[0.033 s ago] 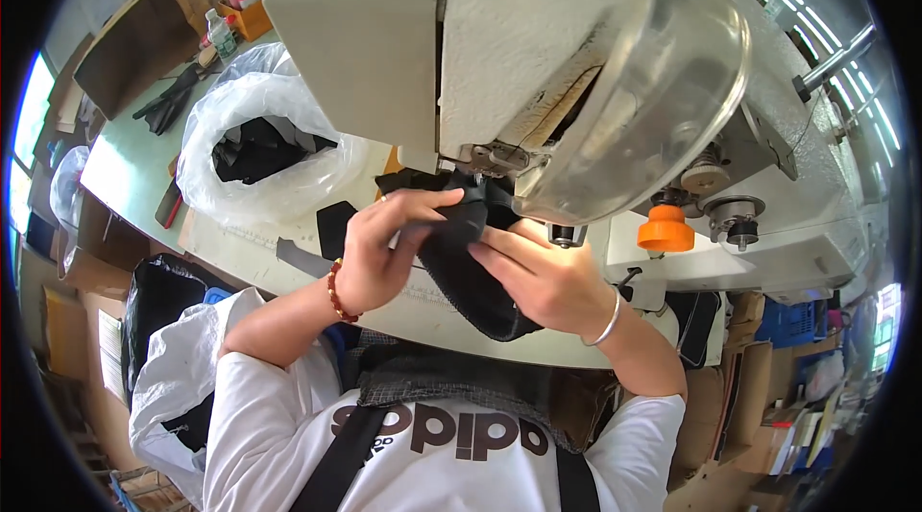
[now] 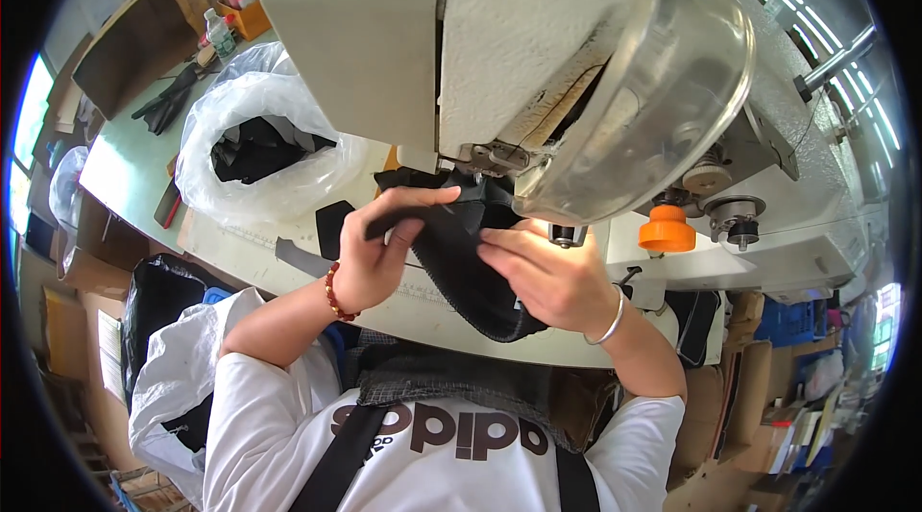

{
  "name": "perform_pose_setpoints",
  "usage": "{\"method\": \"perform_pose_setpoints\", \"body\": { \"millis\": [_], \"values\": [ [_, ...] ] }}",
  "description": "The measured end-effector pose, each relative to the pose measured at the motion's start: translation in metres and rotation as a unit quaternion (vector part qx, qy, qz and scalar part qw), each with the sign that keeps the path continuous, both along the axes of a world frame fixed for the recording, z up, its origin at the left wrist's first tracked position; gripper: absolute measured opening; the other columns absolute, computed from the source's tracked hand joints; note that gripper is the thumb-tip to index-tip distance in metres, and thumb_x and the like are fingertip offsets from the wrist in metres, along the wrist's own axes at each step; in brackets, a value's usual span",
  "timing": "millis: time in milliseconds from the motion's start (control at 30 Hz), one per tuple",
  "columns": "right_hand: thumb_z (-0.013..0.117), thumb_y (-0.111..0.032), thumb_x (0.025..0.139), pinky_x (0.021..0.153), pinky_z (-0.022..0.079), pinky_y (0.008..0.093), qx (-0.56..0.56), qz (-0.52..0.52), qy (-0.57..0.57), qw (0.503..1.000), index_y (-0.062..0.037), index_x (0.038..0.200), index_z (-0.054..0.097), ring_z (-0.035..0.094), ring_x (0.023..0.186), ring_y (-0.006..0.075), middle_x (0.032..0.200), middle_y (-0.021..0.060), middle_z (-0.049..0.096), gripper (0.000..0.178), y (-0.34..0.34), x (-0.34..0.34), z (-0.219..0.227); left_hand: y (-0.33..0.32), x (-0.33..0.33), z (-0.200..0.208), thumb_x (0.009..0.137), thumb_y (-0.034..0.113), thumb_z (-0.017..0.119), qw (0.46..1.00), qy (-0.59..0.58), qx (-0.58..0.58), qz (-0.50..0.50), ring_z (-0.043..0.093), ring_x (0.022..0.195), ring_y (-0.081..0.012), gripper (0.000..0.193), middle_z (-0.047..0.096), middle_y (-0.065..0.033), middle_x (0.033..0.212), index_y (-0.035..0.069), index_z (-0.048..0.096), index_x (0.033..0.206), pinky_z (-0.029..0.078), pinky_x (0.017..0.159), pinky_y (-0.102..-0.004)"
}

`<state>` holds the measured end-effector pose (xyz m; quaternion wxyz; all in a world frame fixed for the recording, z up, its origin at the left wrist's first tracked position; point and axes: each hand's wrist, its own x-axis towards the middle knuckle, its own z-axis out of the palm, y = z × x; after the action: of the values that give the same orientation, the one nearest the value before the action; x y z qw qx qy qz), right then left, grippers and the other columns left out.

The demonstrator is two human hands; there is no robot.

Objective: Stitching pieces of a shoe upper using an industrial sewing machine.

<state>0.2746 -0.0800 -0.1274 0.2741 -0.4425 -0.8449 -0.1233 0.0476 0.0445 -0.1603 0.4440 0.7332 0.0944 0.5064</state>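
A black fabric piece [image 2: 464,286] with a curved, stitched edge hangs in a loop beneath the sewing machine head [image 2: 495,158]. My left hand [image 2: 375,241] grips its left side, a dark flap lying between thumb and fingers. On the other side my right hand [image 2: 552,274] pinches the fabric, fingertips against its inner face. The fabric's upper end lies under the needle area, where the machine partly hides it. What kind of article it is, I cannot tell.
A clear plastic bag [image 2: 197,142] of black pieces stands left on the table [image 2: 130,176]. Small dark cut pieces [image 2: 331,229] and a ruler lie beside my left hand. A transparent machine cover [image 2: 639,99] and an orange knob [image 2: 667,229] overhang the right side.
The dark flap has swung left across my left fingers, and that hand's grip has shifted slightly. My right fingers have moved a little along the fabric.
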Motion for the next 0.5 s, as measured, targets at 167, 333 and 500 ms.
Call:
{"method": "perform_pose_setpoints", "body": {
  "millis": [167,333,500],
  "values": [
    [0.083,-0.011,0.082,0.089,0.048,0.0433,0.019,-0.150,0.123,0.981,-0.0076,0.101,0.074,0.067,0.096,0.0298,0.098,0.0078,0.071,0.021,-0.004,0.002,-0.002,0.011,0.007,-0.023,0.110,0.004,0.051,0.963,-0.104,-0.230,-0.095,0.070,0.108,-0.0177,0.021,0.075,-0.0155,0.122,-0.006,0.067,0.119,0.055,0.099,-0.0326],
    [0.089,-0.030,0.086,0.097,0.052,0.0381,-0.256,-0.220,0.343,0.877,-0.0004,0.115,0.074,0.070,0.103,0.0258,0.111,0.0110,0.076,0.044,0.001,0.026,-0.018,0.019,-0.002,-0.013,0.091,0.003,0.074,0.996,0.061,0.050,-0.042,0.072,0.114,-0.0257,0.034,0.074,-0.0180,0.125,-0.003,0.070,0.124,0.056,0.100,-0.0362],
    [0.080,-0.016,0.094,0.090,0.055,0.0345,-0.228,-0.257,0.338,0.876,-0.0002,0.115,0.074,0.071,0.101,0.0202,0.112,0.0093,0.077,0.028,0.017,0.033,-0.047,0.026,0.000,0.002,0.081,0.007,0.078,0.991,0.089,0.072,-0.071,0.073,0.110,-0.0326,0.045,0.073,-0.0177,0.126,-0.001,0.072,0.125,0.057,0.100,-0.0381]
  ]
}}
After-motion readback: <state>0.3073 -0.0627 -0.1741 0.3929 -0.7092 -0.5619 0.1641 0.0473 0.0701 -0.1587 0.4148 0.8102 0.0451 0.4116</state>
